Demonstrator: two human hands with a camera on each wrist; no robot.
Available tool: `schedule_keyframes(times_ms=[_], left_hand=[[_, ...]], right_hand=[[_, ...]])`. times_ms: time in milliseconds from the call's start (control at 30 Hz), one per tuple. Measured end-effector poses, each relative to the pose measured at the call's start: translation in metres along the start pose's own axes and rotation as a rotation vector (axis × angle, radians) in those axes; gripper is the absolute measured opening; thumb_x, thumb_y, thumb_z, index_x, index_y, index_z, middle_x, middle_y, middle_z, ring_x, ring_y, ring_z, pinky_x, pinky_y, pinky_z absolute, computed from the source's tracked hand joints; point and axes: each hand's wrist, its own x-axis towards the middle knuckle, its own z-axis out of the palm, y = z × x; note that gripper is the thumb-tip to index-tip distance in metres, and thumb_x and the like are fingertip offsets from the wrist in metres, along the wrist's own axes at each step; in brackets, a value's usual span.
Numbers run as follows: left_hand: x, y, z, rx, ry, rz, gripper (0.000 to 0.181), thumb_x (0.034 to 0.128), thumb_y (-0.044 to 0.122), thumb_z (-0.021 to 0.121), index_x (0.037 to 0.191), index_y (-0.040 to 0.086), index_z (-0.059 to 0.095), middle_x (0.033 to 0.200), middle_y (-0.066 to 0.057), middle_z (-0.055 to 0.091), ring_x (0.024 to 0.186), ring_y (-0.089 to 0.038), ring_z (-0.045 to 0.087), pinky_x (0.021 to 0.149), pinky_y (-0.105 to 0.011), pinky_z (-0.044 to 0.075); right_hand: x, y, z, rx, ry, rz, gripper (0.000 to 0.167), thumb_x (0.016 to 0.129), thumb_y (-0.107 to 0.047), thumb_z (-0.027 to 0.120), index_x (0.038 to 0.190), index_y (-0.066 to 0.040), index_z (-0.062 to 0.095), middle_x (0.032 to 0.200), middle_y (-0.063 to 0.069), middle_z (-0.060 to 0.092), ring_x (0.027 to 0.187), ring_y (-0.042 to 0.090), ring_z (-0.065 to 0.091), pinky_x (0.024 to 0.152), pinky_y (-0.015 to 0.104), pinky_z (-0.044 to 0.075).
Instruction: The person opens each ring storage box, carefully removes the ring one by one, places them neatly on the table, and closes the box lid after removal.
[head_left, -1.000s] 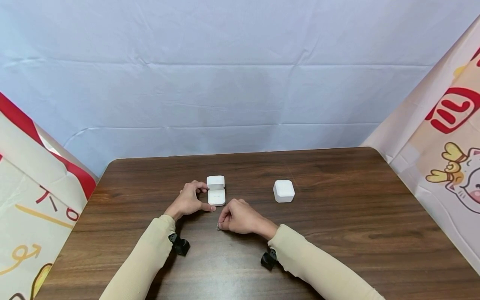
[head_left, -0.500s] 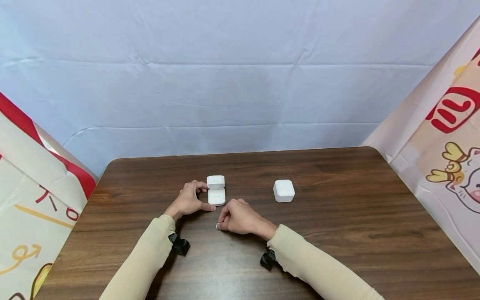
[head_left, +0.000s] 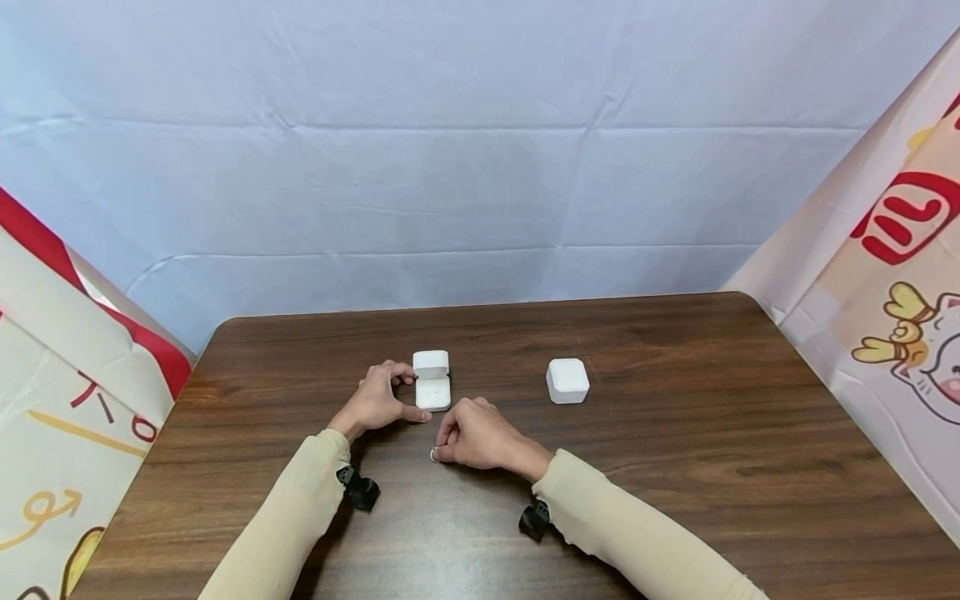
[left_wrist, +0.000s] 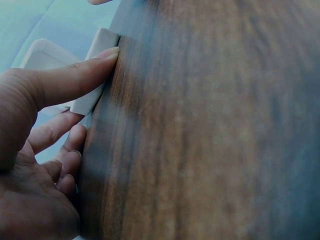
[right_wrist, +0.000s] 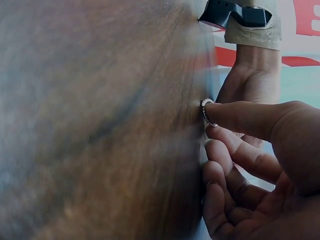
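An opened white ring box (head_left: 432,396) stands on the table, its lid raised at the back. My left hand (head_left: 377,400) holds the box from its left side, with the thumb along the front and the fingers near the hinge; the left wrist view shows the thumb against the box base (left_wrist: 103,40). Just in front of the box, my right hand (head_left: 480,435) pinches a small silver ring (head_left: 433,455) between thumb and forefinger. Seen from the right wrist, the ring (right_wrist: 204,112) has a beaded-looking band and stands on edge close to the tabletop.
A second white box (head_left: 567,382), closed, sits to the right on the brown wooden table (head_left: 675,433). Pale cloth (head_left: 480,167) hangs behind the table. Printed cloth hangs at both sides.
Between the fingertips, the ring has turned so its round opening shows more, and it has shifted slightly left. The left hand and both boxes stay in place.
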Motion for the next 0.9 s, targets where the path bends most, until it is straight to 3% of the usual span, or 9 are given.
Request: schedule_keyframes(times_ms=[467, 900], left_hand=[[0.0000, -0.0012, 0.0012, 0.020, 0.006, 0.019, 0.056, 0.0669, 0.022, 0.098, 0.111, 0.005, 0.068, 0.105, -0.005, 0.059, 0.108, -0.031, 0.047, 0.097, -0.050, 0.031], [0.0005, -0.0019, 0.0018, -0.001, 0.001, 0.011, 0.056, 0.0673, 0.020, 0.097, 0.112, 0.004, 0.068, 0.107, -0.006, 0.059, 0.108, -0.030, 0.046, 0.094, -0.048, 0.039]], right_hand=[[0.0003, 0.0021, 0.0006, 0.011, -0.005, 0.004, 0.015, 0.085, -0.018, 0.083, 0.071, -0.020, 0.077, 0.057, -0.018, 0.061, 0.054, -0.001, 0.057, 0.058, 0.022, 0.047], [0.0005, 0.0014, 0.0010, -0.003, -0.017, 0.001, 0.015, 0.085, -0.018, 0.082, 0.071, -0.020, 0.076, 0.058, -0.016, 0.061, 0.054, -0.001, 0.057, 0.059, 0.023, 0.047]])
